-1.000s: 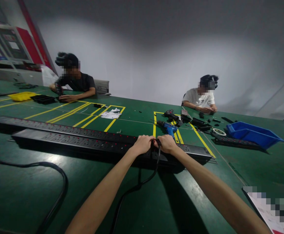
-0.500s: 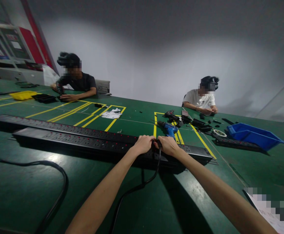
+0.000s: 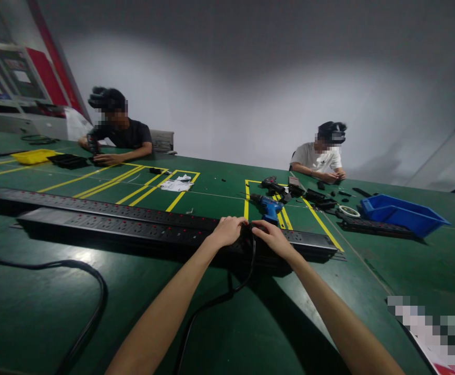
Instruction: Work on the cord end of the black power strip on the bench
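Two long black power strips lie side by side across the green table, a rear strip and a front strip, both with rows of sockets and small red marks. Over their right part, my left hand has its fingers closed near the top of a black cable; what they pinch is too small to make out. My right hand rests just right of the cable's top end, fingers bent towards it, their tips partly hidden. From there the cable hangs over the front strip and runs down the table.
Behind my hands lies a blue drill, with a blue bin at the right. A second black cable curves at the left. Across the table sit two people, near a yellow tray, white papers and a tape roll.
My right hand has loosened around the cable's top end and shifted slightly, its wrist lower. My left hand stays nearly in place. The whole view has shifted a little.
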Motion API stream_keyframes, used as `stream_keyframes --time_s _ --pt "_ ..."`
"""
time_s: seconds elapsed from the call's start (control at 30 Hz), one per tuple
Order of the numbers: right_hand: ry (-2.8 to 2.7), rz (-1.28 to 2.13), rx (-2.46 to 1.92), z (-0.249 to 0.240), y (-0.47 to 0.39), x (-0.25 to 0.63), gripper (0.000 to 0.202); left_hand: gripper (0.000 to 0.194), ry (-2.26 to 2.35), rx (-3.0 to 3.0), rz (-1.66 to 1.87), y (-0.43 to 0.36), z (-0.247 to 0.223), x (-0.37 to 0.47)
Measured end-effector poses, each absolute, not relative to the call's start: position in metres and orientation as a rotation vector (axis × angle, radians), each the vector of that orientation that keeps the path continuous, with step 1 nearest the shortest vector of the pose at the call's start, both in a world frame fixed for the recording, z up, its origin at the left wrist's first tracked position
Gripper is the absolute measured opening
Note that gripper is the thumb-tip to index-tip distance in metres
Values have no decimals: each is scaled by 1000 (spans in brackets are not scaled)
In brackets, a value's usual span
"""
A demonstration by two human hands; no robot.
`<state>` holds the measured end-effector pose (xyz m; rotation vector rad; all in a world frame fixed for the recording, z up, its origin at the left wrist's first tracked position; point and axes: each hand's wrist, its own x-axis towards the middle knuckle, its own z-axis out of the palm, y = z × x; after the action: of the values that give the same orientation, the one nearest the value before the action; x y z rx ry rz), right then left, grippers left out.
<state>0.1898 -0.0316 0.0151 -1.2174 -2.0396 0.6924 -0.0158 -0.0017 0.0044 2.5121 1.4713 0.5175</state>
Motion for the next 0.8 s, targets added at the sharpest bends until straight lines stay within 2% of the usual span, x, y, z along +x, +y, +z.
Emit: stream_keyframes --time_s 0.37,0.53,0.63,0.8 --pt "-2313 648 -1264 24 -26 203 44 40 1474 2495 514 -3 8 -15" --pt "-2582 84 -1260 32 -7 187 33 40 1507 2510 485 -1 6 -15" --pt "-2744 -214 -1336 36 2 172 35 39 1532 2514 467 0 5 -15" --pt "-2744 -358 -1413 30 10 166 34 39 1504 2533 481 1 3 -16"
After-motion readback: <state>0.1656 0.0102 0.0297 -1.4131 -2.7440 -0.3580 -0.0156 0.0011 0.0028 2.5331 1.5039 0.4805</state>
